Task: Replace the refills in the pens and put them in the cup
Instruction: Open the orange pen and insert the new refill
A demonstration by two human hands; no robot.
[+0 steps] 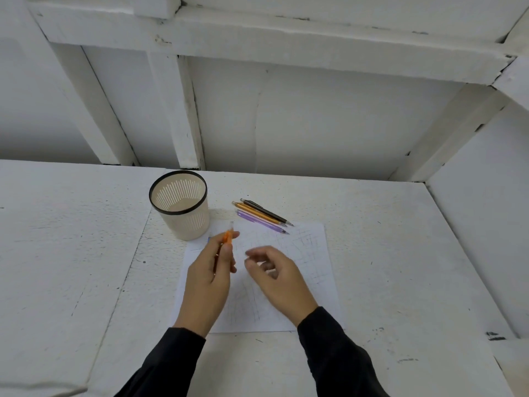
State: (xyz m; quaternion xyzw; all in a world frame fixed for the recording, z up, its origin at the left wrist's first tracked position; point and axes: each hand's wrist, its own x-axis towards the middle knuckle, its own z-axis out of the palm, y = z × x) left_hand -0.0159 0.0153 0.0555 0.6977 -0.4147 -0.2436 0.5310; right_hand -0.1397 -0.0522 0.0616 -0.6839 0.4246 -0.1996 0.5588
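My left hand (210, 277) grips an orange pen (228, 234) that points up and away, its clear end toward the cup. The beige slotted cup (181, 206) with a black rim stands upright just beyond that hand, and nothing shows inside it. My right hand (276, 275) hovers over the paper with its fingers loosely curled, and I see nothing in it. Three pens lie side by side past the paper's far edge: a black one (266, 212), an orange one (259, 214) and a purple one (262, 222).
A white sheet of paper (309, 253) with faint pencil lines lies under both hands on the white painted table (86, 253). A white wall with beams rises behind the table, and a raised white ledge (481, 239) borders the right side.
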